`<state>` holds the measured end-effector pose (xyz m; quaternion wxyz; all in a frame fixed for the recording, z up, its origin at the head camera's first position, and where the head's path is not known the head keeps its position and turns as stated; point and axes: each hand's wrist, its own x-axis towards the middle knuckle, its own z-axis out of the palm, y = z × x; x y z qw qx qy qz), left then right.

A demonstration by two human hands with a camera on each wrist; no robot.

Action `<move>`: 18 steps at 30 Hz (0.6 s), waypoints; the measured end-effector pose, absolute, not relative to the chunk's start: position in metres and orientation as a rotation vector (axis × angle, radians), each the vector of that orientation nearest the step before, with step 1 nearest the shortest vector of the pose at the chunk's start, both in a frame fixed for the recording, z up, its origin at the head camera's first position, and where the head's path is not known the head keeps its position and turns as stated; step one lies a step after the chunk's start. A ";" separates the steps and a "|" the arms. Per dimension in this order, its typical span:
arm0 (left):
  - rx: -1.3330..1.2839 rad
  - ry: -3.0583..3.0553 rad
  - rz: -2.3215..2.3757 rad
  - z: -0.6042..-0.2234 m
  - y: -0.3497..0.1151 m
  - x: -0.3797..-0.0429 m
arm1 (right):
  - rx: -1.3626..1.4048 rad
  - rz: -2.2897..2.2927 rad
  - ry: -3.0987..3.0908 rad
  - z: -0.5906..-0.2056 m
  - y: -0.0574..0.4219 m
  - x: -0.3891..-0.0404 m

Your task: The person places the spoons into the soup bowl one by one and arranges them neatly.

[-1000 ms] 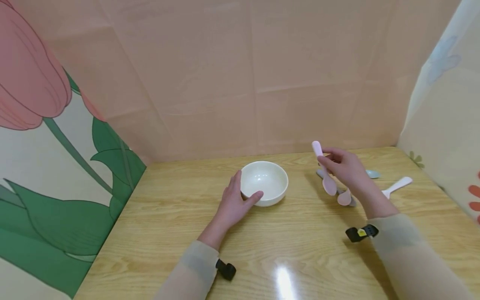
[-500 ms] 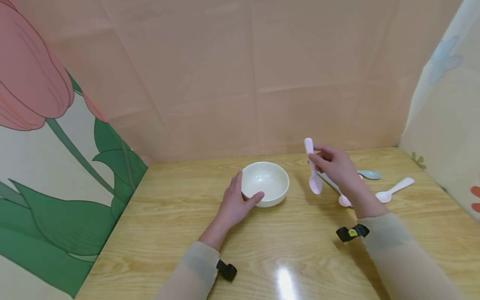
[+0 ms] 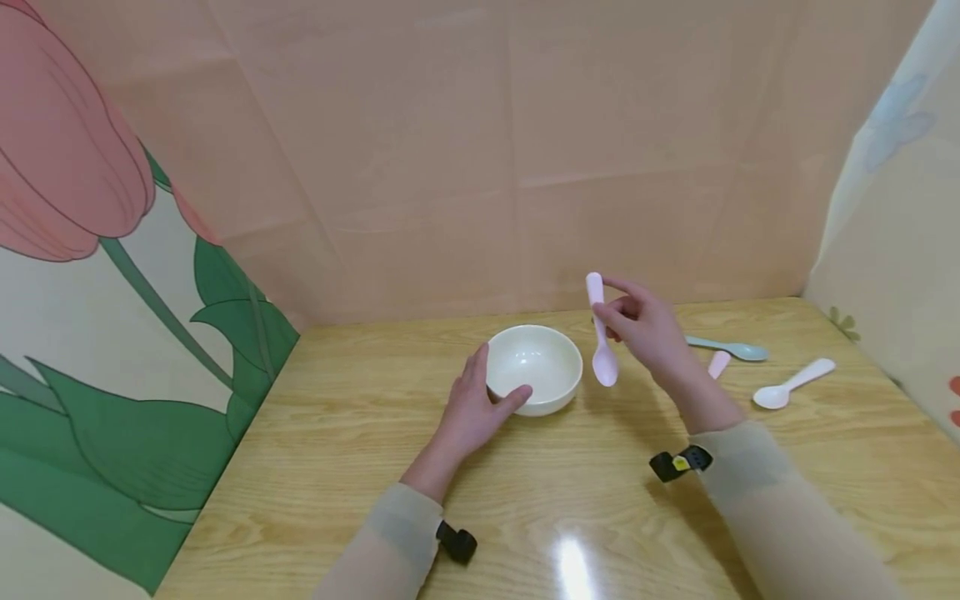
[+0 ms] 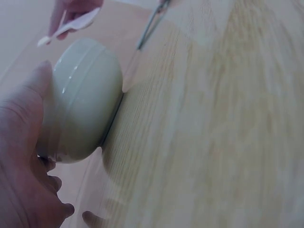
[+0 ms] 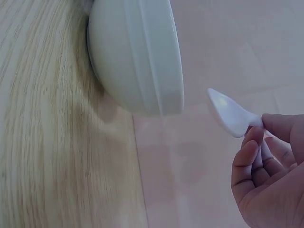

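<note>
In the head view a white bowl (image 3: 534, 371) stands upright at the middle of the wooden table. My left hand (image 3: 472, 408) holds it from the near left side, the thumb at the near rim and the fingers along its left wall. My right hand (image 3: 645, 329) pinches a pale lilac spoon (image 3: 605, 364) by its handle, just right of the bowl and above the table. The spoon's head points down in that view. From the right wrist, the spoon's head (image 5: 229, 113) shows apart from the bowl's rim (image 5: 176, 71).
Right of my right arm lie a blue-green spoon (image 3: 742, 351), a white spoon (image 3: 772, 397) and a pink handle (image 3: 718, 364) partly hidden by the wrist. A peach cloth backdrop (image 3: 420, 208) rises behind the table (image 3: 360, 417), with printed sheets at both sides.
My right hand has carried the lilac spoon left from above the other spoons to beside the bowl. The left hand and the bowl have stayed in place.
</note>
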<state>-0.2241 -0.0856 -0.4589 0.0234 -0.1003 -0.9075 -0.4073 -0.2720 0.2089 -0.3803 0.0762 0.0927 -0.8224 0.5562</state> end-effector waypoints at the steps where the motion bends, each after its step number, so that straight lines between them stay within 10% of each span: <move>1: -0.312 -2.805 -1.262 -0.459 -0.086 -0.224 | 0.278 1.668 -2.467 -0.380 0.207 -0.272; 18: -0.303 -2.835 -1.237 -0.458 -0.085 -0.224 | 0.313 1.755 -2.432 -0.387 0.171 -0.284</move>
